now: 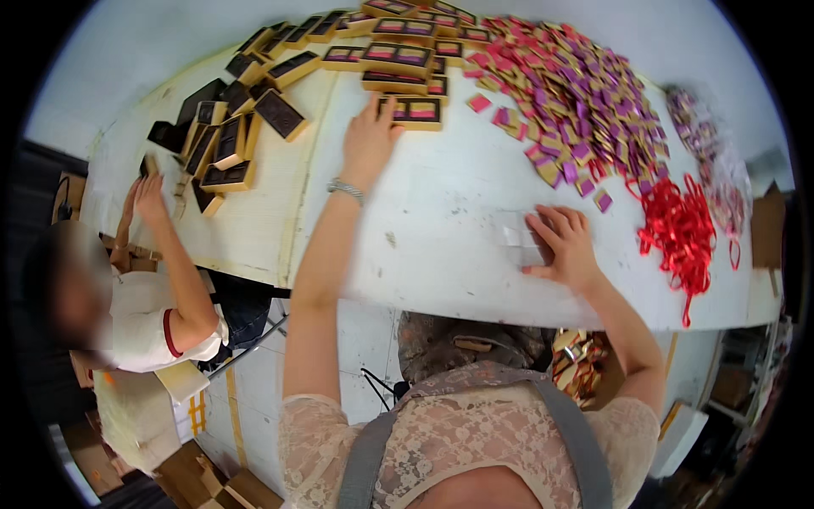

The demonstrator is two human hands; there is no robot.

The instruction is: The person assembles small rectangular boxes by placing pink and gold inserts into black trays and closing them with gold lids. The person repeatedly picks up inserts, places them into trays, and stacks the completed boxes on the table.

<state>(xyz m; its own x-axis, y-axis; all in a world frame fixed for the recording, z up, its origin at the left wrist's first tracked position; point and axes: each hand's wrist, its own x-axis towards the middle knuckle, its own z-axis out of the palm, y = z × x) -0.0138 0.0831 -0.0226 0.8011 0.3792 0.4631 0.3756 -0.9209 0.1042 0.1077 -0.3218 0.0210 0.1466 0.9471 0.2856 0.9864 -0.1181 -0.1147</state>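
Two hands are apart, grips unclear: left hand (370,140) at a box (420,113), seemingly fetching or placing it; right hand (570,251) at plastic (512,234), probably needing delicacy next.

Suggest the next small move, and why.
Perhaps ease the box by the left hand toward the clear plastic: that hand is at the box's left end, while the right hand is at the plastic, apart from the box.
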